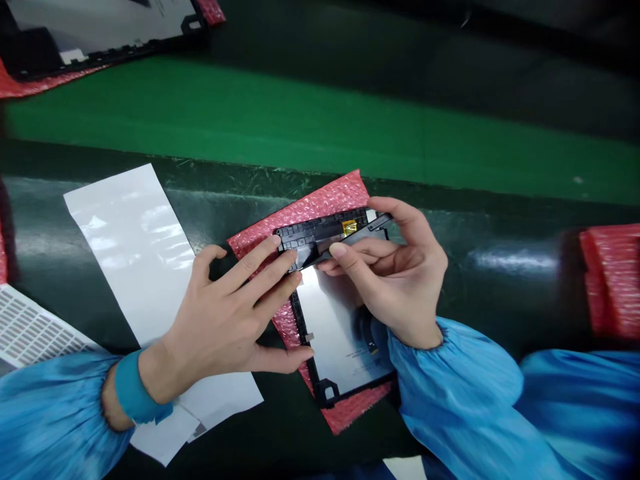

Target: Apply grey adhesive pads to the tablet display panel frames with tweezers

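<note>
On the glossy dark green bench top (500, 260), a display panel (335, 327) with a black frame and a silvery back lies on a sheet of pink bubble wrap (320, 203), which shows around the panel's edges. The left hand (225, 320) lies spread over the panel's left side. Its fingers rest flat on the black upper end of the frame and its thumb lies along the left edge lower down, so it presses rather than grasps. The right hand (395, 273) comes in from the panel's right and pinches a thin dark strip (367, 227) between thumb and fingers at the panel's upper end, just beside a small yellow tab (349, 227). I cannot tell whether the strip is joined to the frame. Both arms wear blue sleeves.

Left of the panel, a white glossy sheet (135, 247) lies flat on the bench and runs under the left forearm. Farther left of that, a printed label sheet (30, 327) reaches the picture's edge. Well to the panel's right, more red bubble wrap (613, 280) sits blurred at the margin. Beyond the panel runs a bright green belt (320, 127). On its far side, up and to the left, a second panel (100, 27) lies on its own pink wrap. The background past the belt is dark.
</note>
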Tool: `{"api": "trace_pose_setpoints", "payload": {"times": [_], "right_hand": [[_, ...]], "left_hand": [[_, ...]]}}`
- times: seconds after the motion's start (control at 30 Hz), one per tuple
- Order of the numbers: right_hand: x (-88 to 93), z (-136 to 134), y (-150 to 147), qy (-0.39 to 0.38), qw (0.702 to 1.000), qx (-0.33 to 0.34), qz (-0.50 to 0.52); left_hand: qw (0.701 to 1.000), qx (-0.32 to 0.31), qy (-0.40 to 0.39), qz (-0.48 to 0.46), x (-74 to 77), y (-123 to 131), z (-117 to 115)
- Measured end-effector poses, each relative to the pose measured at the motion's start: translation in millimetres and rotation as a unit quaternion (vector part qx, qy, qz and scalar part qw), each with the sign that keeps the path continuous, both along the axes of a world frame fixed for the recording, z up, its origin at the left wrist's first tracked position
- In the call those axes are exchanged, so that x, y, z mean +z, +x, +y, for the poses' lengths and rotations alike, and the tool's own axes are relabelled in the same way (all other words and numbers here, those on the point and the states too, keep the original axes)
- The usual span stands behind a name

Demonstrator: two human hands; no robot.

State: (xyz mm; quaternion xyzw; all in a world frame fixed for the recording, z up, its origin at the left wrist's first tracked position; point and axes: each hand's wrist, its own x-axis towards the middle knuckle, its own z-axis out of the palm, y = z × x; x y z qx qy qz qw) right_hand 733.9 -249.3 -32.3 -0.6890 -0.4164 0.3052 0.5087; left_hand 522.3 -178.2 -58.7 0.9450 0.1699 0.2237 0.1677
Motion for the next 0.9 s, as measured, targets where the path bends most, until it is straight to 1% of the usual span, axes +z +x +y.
{"api": "trace_pose_setpoints", "payload": {"times": [0.13, 0.3, 0.37, 0.47, 0.57, 0.67, 0.8, 0.9], "right_hand": [[-1.6, -1, -2, 0.021, 1.0, -0.007, 0.001], [-5.6, -2, -2, 0.056, 0.998, -0.016, 0.008], [-6.2, -2, 1, 0.069, 0.997, -0.032, 0.008], [-5.3, -3, 6, 0.068, 0.996, -0.058, 0.003], [-4.7, -5, 6, 0.064, 0.997, -0.03, 0.013], [-5.5, -7, 4, 0.078, 0.997, -0.001, 0.017], [-6.1, -10, 3, 0.075, 0.997, 0.0, 0.017], [-5.4, -11, 3, 0.07, 0.998, 0.003, -0.003]], "left_hand": [[1.0, 0.012, 0.005, 0.003, 0.5, 0, -2], [1.0, 0.013, 0.018, -0.002, 2.3, -2, -3], [1.0, 0.009, 0.024, -0.004, 4.5, -4, -3], [1.0, 0.001, 0.006, 0.022, 5.5, -7, -2], [1.0, -0.008, 0.02, -0.014, 0.3, -10, 0], [0.998, -0.016, 0.035, -0.054, -6.2, -12, 2], [0.998, -0.01, 0.038, -0.047, -8.4, -13, 2], [0.998, -0.007, 0.04, -0.046, -7.8, -12, 2]]}}
